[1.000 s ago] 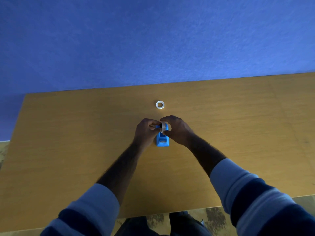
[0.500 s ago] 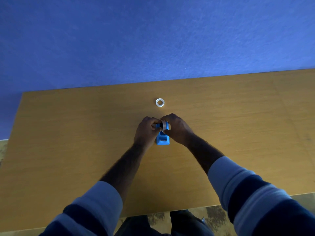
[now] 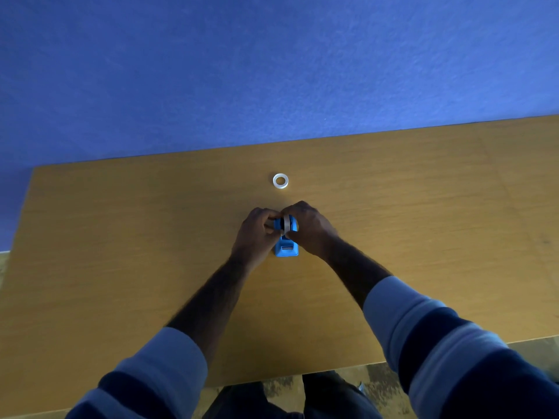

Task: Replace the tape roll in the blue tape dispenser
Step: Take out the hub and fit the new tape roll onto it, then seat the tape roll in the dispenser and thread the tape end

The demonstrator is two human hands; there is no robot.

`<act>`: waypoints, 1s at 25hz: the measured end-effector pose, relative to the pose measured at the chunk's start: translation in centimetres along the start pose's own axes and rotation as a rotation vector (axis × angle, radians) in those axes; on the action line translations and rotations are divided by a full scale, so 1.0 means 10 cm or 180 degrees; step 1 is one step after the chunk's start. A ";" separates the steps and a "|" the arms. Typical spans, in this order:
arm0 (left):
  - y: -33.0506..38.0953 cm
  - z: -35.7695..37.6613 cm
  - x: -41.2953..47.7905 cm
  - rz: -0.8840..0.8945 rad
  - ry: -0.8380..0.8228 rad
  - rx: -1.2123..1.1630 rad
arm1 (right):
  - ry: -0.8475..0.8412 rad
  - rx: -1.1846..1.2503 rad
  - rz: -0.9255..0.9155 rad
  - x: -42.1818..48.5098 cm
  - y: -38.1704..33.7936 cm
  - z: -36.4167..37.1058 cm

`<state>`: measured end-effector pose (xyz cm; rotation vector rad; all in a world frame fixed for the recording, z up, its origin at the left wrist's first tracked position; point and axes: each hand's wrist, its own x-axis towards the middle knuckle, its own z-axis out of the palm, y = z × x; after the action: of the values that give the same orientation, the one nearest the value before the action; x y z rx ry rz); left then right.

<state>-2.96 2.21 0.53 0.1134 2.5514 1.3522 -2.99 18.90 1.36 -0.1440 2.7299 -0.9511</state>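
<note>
Head view: looks down over a wooden worktop (image 3: 121,237) with a blue wall (image 3: 272,71) behind it at 12 o'clock.
Blue tape dispenser (image 3: 286,249): stands upright near the middle of the worktop, its long axis running from 12 to 6 o'clock, the cutter end pointing to 6 o'clock.
Tape roll (image 3: 286,223): on edge in the rear part of the dispenser, pale band showing between blue sides; whether it is fully seated cannot be told.
Left hand (image 3: 257,234): at 9 o'clock of the dispenser, fingers (image 3: 270,215) curled and pressed against the left side of the roll and its blue hub.
Right hand (image 3: 311,228): at 3 o'clock of the dispenser, fingers (image 3: 292,210) curled over the top of the roll, thumb low on its near face, so the roll is pinched between both hands.
White ring (image 3: 280,180): lies flat on the worktop at 12 o'clock of the dispenser, apart from the hands; it looks like a tape core or small roll, which one cannot be told.
Sleeves (image 3: 423,343): striped pale and dark blue, pushed up on both forearms.
Floor (image 3: 378,376): patterned, seen past the near worktop edge at 6 o'clock.
</note>
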 end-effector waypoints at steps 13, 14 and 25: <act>-0.12 -0.05 -0.14 -0.0033 -0.0178 -0.0408 | 0.0008 0.0302 0.0241 -0.04 0.11 0.00; -0.12 -0.04 -0.13 -0.0037 -0.0183 -0.0412 | 0.0035 0.0369 0.0314 -0.04 0.10 0.00; -0.07 0.10 -0.04 0.0197 -0.0071 -0.0148 | 0.0376 0.0717 0.0735 0.09 0.03 0.05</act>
<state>-2.27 2.53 -0.45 0.1993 2.5158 1.4234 -3.76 18.66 0.59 0.2702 2.6417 -1.2197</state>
